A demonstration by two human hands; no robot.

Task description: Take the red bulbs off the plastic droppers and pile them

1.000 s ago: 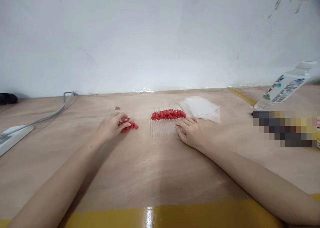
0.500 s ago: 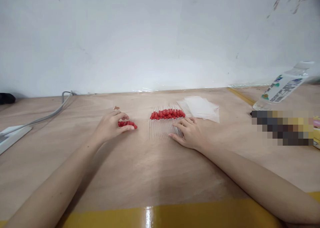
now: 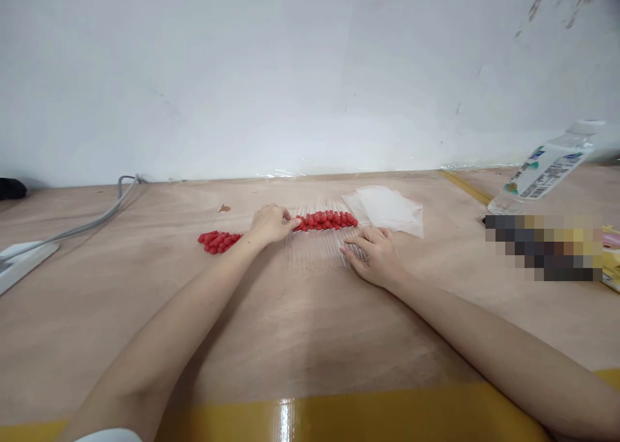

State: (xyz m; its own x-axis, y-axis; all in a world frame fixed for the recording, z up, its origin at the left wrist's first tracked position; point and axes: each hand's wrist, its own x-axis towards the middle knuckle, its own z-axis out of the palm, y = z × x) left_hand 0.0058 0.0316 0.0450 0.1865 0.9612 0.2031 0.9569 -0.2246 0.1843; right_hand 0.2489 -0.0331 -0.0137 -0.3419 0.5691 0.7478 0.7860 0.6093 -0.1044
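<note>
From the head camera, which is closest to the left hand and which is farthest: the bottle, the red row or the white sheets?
Nearest to the left hand first:
1. Red row: its left end is right by the thumb.
2. White sheets: past the row, to the right.
3. Bottle: far over on the right side, near the wall.

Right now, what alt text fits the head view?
The left hand touches the left end of a row of red pieces on clear plastic; the right hand is at the plastic's right side. More red pieces lie left, white sheets and a labelled bottle right.
</note>
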